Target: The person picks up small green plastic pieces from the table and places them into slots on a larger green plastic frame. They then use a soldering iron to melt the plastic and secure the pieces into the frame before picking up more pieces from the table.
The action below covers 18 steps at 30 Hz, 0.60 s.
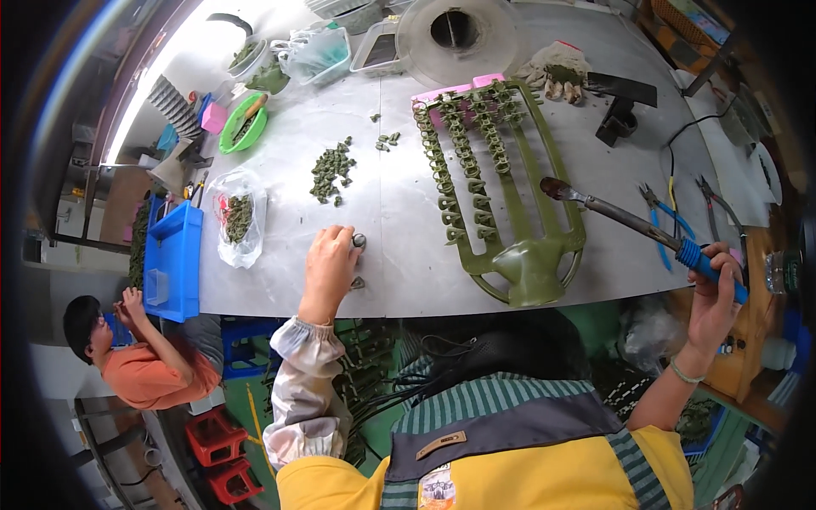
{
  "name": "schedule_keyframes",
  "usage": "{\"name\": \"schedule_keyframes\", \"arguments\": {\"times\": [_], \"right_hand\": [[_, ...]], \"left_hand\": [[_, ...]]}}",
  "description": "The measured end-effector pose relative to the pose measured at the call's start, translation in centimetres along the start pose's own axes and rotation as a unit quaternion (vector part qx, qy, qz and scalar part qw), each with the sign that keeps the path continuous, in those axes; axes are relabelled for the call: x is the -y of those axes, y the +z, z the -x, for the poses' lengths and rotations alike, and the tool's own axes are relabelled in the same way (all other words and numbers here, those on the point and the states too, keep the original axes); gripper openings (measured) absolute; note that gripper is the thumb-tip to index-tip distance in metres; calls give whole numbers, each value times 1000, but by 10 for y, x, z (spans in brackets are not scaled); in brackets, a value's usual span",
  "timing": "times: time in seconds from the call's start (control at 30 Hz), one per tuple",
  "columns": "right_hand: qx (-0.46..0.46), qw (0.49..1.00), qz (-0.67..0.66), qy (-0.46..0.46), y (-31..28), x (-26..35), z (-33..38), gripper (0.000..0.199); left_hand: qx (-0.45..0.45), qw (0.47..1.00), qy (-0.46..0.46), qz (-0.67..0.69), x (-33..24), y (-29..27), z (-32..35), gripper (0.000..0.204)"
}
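Observation:
My left hand [330,265] is closed on the grey table, with a small dark ring-shaped piece [359,241] at its fingertips. Another small green piece [357,282] lies just beside it. At the right, my right hand [716,293] grips the blue handle of a long metal-shafted tool [629,217], whose brown, rounded tip hovers over the green frame. That olive-green frame [531,265] has long bars lined with rows of small green clips [473,174]. Its far end rests on a pink block [489,82]. Left of it is a loose pile of small green pieces [330,172].
Pliers with blue handles [659,223] lie near my right hand. A glove [557,68], a black stand [623,106] and a large round disc [459,34] stand farther back. Left are a plastic bag [238,217], green bowl [244,127] and blue tray [174,259]; a person [153,365] sits there.

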State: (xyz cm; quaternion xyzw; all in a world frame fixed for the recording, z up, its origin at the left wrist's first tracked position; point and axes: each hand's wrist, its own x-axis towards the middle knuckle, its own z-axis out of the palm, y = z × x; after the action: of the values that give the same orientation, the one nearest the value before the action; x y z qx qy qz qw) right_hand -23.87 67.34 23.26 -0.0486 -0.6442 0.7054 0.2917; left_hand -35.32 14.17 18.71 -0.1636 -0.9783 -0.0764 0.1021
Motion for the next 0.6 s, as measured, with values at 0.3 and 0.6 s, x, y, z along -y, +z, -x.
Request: {"name": "schedule_keyframes", "arguments": {"times": [0.3, 0.6], "right_hand": [[-1, 1000, 0, 13, 3, 14, 11, 24], [-1, 1000, 4, 4, 11, 16, 12, 23]], "left_hand": [[-15, 999, -21, -22, 1, 13, -2, 16], [-57, 996, -49, 40, 6, 36, -17, 15]]}}
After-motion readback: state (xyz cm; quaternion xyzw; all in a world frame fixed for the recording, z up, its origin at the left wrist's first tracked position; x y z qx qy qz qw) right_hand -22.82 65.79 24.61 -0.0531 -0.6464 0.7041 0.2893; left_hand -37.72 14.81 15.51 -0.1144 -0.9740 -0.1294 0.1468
